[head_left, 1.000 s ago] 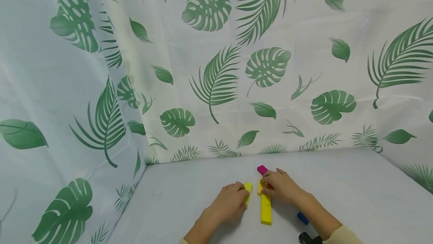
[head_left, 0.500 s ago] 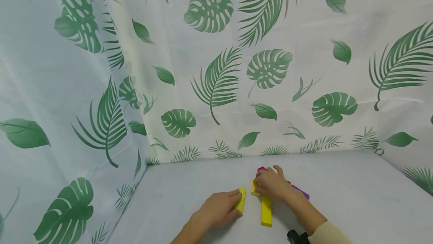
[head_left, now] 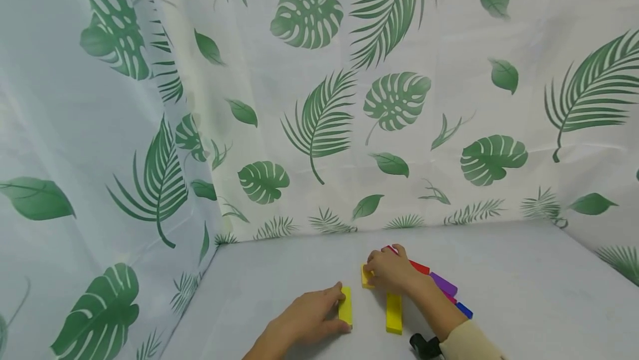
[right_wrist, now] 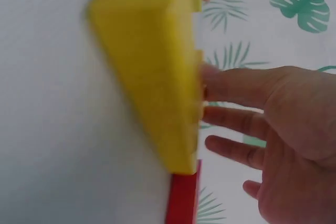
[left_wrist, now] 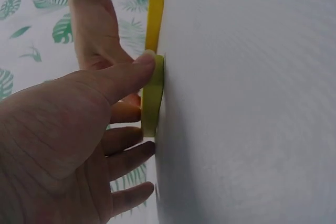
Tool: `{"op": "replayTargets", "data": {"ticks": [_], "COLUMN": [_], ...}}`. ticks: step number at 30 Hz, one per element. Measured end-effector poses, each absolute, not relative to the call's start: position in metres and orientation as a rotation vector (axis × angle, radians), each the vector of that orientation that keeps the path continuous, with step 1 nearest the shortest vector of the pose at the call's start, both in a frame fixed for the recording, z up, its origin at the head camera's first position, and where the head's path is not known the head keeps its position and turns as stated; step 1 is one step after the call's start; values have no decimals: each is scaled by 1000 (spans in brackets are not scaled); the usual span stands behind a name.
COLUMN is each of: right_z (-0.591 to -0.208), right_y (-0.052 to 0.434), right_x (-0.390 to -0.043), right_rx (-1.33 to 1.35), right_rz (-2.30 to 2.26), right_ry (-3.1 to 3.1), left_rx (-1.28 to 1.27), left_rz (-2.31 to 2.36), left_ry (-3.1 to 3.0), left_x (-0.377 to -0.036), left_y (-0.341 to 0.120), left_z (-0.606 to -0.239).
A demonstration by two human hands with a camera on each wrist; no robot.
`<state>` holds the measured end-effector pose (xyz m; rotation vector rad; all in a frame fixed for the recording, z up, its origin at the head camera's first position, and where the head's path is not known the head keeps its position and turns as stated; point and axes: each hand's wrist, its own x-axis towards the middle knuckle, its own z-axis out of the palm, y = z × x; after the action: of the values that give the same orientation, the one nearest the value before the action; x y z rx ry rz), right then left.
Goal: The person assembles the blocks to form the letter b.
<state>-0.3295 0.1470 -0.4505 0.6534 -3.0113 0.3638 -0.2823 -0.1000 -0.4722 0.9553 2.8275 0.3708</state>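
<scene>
My left hand (head_left: 307, 315) pinches a yellow block (head_left: 345, 309) lying on the table, with thumb at its near end and index finger at its far end. The left wrist view shows this block (left_wrist: 153, 98) between thumb and fingers, the other fingers spread. My right hand (head_left: 391, 271) grips a yellow-orange block (head_left: 366, 277) at its fingertips, farther off and to the right. Below the right hand lies another yellow block (head_left: 394, 315), its far end behind the hand. That long block (right_wrist: 142, 77) looms large in the right wrist view, beside the right fingers.
Right of the right hand runs a slanting row: a red block (head_left: 419, 267), a purple block (head_left: 443, 284) and a blue block (head_left: 464, 310). A black object (head_left: 424, 345) lies by the right sleeve. Leaf-printed cloth (head_left: 319, 127) hangs behind the table.
Both hands have shifted left, each taking its block along. The left one's yellow block has also come nearer. The long yellow block has stayed, and the red, purple and blue blocks show more.
</scene>
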Motion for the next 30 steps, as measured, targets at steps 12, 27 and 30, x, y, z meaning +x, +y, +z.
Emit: {"op": "replayTargets", "data": {"ticks": [12, 27, 30], "right_z": [-465, -467, -469], "right_y": [159, 165, 167], "right_x": [-329, -332, -333], "right_rx": [700, 748, 752], "right_rz": [677, 740, 753], "right_ry": [-2978, -2928, -2924], "left_rx": [1022, 1016, 1016], "left_rz": [392, 402, 407], "left_ry": [2790, 2764, 2748], "left_x": [-273, -275, -275], "left_y": [-115, -113, -111], "left_z": [-470, -465, -463]}}
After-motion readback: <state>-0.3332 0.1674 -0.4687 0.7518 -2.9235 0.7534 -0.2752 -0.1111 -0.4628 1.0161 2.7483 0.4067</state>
